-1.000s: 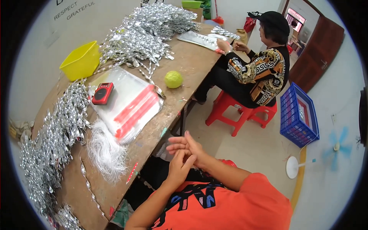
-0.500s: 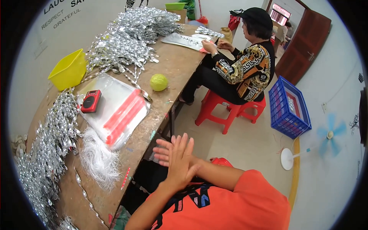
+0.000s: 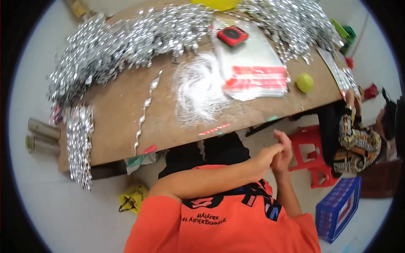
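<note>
Neither grip holds anything: the left hand (image 3: 262, 159) and the right hand (image 3: 282, 152) are pressed loosely against each other in front of the orange shirt (image 3: 228, 219), fingers half curled, off the front edge of the surface (image 3: 118, 114) at about four o'clock from its middle. Nearest to them, at roughly eleven o'clock from the hands, lies a fan of thin white strands (image 3: 198, 90), and just beside it at two o'clock a stack of clear bags with red strips (image 3: 253, 71). I judge the strands to be very light, limp and slippery, likely to scatter if swept, so a pinch at the gathered middle of the bundle looks the surest hold; the bags look slick and floppy and would want lifting by an edge. A single silver twisted strip (image 3: 145, 109) lies alone at nine o'clock from the strands, thin and bendy by the look of it, easy to kink. Heaps of silver tinsel pieces (image 3: 126, 42) crowd the far side from nine to one o'clock and hang over the left end. The open room is the bare wood along the near edge. A green ball (image 3: 304, 82) sits near the right edge and could roll. Another person in a patterned top (image 3: 358, 143) sits close at three o'clock, beside a red stool (image 3: 312, 152).
</note>
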Demonstrator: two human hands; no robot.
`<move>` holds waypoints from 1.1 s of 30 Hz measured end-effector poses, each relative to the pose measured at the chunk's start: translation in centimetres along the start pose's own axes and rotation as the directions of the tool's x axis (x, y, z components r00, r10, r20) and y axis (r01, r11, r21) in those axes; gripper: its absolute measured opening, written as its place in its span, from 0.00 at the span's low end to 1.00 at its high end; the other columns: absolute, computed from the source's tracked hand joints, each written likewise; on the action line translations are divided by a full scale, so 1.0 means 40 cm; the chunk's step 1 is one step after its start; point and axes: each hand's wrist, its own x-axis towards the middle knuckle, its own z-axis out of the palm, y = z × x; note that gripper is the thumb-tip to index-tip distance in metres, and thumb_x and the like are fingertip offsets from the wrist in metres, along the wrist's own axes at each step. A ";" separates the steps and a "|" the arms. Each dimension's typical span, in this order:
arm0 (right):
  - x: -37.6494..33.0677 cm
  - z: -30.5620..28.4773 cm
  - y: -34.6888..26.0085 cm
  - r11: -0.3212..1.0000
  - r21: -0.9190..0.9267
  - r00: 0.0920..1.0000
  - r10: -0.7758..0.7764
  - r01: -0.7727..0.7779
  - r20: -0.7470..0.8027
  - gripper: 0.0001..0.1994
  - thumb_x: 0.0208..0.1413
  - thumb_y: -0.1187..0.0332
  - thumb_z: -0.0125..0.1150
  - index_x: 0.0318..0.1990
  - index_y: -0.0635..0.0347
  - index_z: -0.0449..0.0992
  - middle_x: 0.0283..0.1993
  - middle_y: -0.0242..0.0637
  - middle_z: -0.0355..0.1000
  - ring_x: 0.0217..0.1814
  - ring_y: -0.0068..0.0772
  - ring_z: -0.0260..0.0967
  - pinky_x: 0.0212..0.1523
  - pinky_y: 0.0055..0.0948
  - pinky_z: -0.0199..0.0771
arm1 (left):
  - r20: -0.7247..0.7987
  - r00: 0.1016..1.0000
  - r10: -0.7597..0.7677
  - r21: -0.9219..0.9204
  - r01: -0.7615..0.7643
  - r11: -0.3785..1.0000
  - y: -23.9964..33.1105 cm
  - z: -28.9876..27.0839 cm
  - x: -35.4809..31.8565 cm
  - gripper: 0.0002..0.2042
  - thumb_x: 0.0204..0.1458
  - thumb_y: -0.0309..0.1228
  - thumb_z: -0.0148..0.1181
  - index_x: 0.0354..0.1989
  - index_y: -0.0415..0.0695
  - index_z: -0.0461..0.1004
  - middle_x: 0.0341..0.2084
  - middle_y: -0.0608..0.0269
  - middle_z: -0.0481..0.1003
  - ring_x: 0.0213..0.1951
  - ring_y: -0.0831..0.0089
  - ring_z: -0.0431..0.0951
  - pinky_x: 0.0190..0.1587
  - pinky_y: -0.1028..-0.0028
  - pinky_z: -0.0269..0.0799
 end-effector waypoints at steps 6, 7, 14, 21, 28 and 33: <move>-0.059 -0.144 0.245 0.742 0.186 0.750 0.661 -0.644 -0.038 0.15 0.60 0.63 0.44 0.31 0.65 0.73 0.30 0.37 0.71 0.36 0.29 0.67 0.43 0.30 0.66 | 0.459 0.566 0.685 0.654 -0.737 0.171 0.216 -0.064 -0.209 0.11 0.47 0.27 0.55 0.40 0.40 0.72 0.40 0.58 0.70 0.47 0.63 0.69 0.51 0.68 0.63; -0.026 -0.150 0.254 0.770 0.205 0.769 0.631 -0.604 -0.103 0.17 0.60 0.63 0.43 0.23 0.63 0.69 0.26 0.37 0.69 0.33 0.29 0.67 0.42 0.30 0.66 | 0.381 0.468 0.797 0.760 -0.649 0.018 0.224 -0.106 -0.215 0.11 0.46 0.26 0.55 0.40 0.41 0.72 0.39 0.56 0.70 0.43 0.60 0.70 0.46 0.68 0.65; 0.302 0.008 0.070 0.861 0.205 0.885 0.461 -0.465 0.068 0.13 0.62 0.63 0.39 0.34 0.63 0.67 0.21 0.31 0.61 0.26 0.21 0.58 0.35 0.22 0.61 | -0.070 0.131 0.989 0.995 0.086 0.059 0.332 -0.411 -0.426 0.09 0.46 0.26 0.55 0.37 0.41 0.74 0.32 0.54 0.71 0.34 0.59 0.71 0.34 0.66 0.66; 0.441 0.256 -0.083 0.983 0.173 0.882 -0.031 -0.057 0.471 0.07 0.55 0.79 0.44 0.38 0.66 0.70 0.33 0.33 0.67 0.36 0.24 0.65 0.43 0.23 0.63 | -0.160 0.035 0.986 0.950 0.277 0.144 0.441 -0.540 -0.410 0.14 0.44 0.33 0.60 0.39 0.41 0.71 0.38 0.52 0.70 0.39 0.56 0.71 0.39 0.63 0.66; 0.425 0.352 -0.111 0.934 0.291 0.751 -0.040 -0.206 0.660 0.08 0.54 0.79 0.47 0.40 0.65 0.71 0.33 0.32 0.68 0.37 0.22 0.66 0.41 0.21 0.65 | -0.316 0.120 0.941 0.831 0.514 0.213 0.493 -0.583 -0.360 0.13 0.43 0.35 0.61 0.35 0.41 0.73 0.27 0.58 0.75 0.29 0.64 0.75 0.32 0.69 0.68; 0.418 0.356 -0.100 0.883 0.192 0.653 0.156 -0.429 0.741 0.08 0.54 0.77 0.49 0.40 0.64 0.71 0.33 0.31 0.69 0.37 0.21 0.66 0.41 0.21 0.65 | -0.297 0.092 0.950 0.858 0.463 0.223 0.480 -0.579 -0.365 0.11 0.42 0.34 0.61 0.32 0.44 0.73 0.20 0.63 0.74 0.23 0.67 0.74 0.27 0.68 0.67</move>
